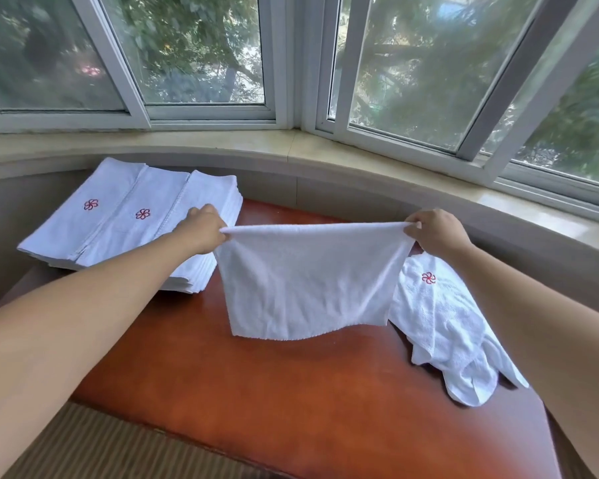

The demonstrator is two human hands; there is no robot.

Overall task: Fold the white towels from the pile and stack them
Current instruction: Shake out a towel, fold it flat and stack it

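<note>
A reddish-brown wooden table (291,409) fills the near and middle ground, set against a curved stone window ledge (291,143) with white-framed windows (291,63) and green trees behind. On the far left of the table lie three rows of folded white towels (125,223), stacked flat and overlapping side by side; two of the top ones show a small red flower emblem. On the right side of the table sits the loose pile of unfolded towels (443,326), crumpled, with one red emblem facing up; its near end spills toward the table's right edge. Between the stacks and the pile, above the middle of the table, a white towel (308,281) hangs stretched by its top edge, its lower hem curving free over the wood. The left hand (204,233) pinches the towel's upper left corner, fingers curled round it. The right hand (436,233) pinches the upper right corner in the same way.
</note>
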